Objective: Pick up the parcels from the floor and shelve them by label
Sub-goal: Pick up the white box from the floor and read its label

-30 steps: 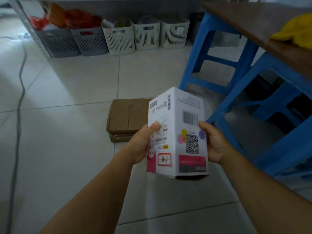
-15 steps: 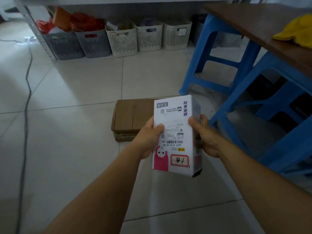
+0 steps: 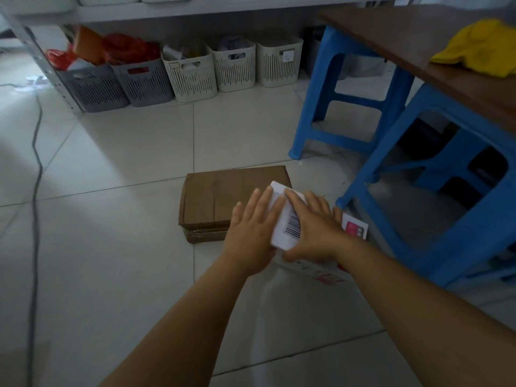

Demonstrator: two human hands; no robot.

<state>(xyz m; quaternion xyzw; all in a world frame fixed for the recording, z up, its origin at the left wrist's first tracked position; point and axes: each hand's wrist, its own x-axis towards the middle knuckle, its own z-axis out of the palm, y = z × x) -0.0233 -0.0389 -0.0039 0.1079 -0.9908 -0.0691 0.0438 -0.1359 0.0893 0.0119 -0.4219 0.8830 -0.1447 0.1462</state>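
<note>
Two hands on one parcel: our left hand is flat against the left face of the white box, fingers straight and spread, and our right hand lies palm-down over its top with the thumb curled round the near edge. So the box is pinched between both palms, neither hand fully closed round it. It sits low, tilted, barcode face up, pink print showing at its 3 o'clock end; motion blur means we cannot tell whether it is touching the floor. Brown cardboard parcel lies flat on the tiles at 10 o'clock from the white box, just behind our left fingers, partly overlapped by them in view. Blue stool stands at 1 o'clock, a second blue stool at 3 o'clock, both under a brown tabletop carrying a yellow cloth. At 12 o'clock, under the bottom shelf board, a row of slotted baskets: two grey on the left, three cream on the right. Black cable runs along the floor at 9 o'clock.
</note>
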